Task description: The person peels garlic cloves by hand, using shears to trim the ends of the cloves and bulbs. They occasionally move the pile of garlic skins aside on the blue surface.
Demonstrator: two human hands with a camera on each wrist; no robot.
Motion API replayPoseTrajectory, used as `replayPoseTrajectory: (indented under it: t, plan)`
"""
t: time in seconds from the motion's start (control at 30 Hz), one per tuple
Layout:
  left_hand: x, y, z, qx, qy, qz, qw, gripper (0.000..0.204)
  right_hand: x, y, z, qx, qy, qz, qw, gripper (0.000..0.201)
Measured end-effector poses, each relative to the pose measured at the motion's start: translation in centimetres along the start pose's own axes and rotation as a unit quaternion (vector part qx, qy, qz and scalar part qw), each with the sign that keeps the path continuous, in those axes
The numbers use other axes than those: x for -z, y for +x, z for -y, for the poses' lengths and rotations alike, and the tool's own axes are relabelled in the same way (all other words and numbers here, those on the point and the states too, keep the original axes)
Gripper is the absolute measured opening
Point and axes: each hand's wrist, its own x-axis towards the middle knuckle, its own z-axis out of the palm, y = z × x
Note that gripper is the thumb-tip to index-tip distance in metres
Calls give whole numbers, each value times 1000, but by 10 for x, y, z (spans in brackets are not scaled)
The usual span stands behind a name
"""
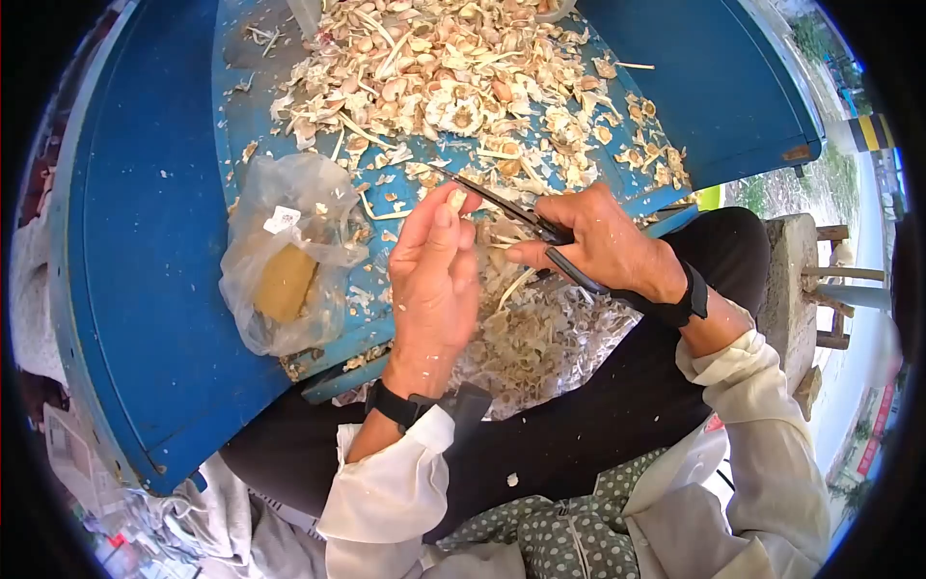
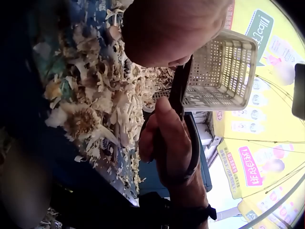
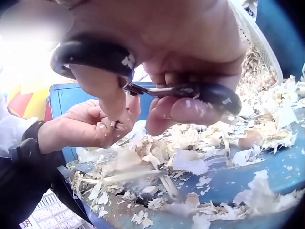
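Note:
My left hand pinches a small pale garlic clove between thumb and fingertips, palm side up. In my right hand is a pair of scissors with black handles, thumb and fingers through the loops. The dark scissor blades point to the upper left, passing right beside the clove and the left fingertips. From the right wrist view, the scissors' black loop rings the right thumb, and the left hand is close behind the blades. The clove is mostly hidden there.
Garlic cloves, skins and stalks lie heaped on the blue table. A clear plastic bag with a brown block sits left of the left hand. More skins gather below, by the lap. A white plastic basket stands beyond the heap.

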Motion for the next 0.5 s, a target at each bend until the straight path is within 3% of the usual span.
replayPoseTrajectory:
  t: [0.03,0.1,0.17,0.2,0.23,0.27,0.43,0.5]
  plan:
    - [-1,1,0,5,-25,10,1000,32,6,8,0,-1,-3,-1,1000,48]
    - [7,3,-3,23,-69,48,996,27,19,33,-7,-62,15,-179,982,42]
    - [8,4,-4,49,-121,32,991,24,32,69,-31,-12,-38,-230,972,35]
    - [3,3,-5,52,-105,-34,993,21,32,88,-42,-12,-36,-231,972,35]
    - [4,5,-6,51,-104,-35,993,21,26,107,-53,1,-94,-250,964,33]
    - [6,6,-7,67,-109,-10,992,20,22,120,-62,13,-152,-267,952,31]
    - [17,12,-12,156,-114,58,979,25,22,130,-80,48,-138,-239,960,28]
    - [4,11,-9,127,-11,-42,991,32,29,118,-85,24,-112,-187,976,28]
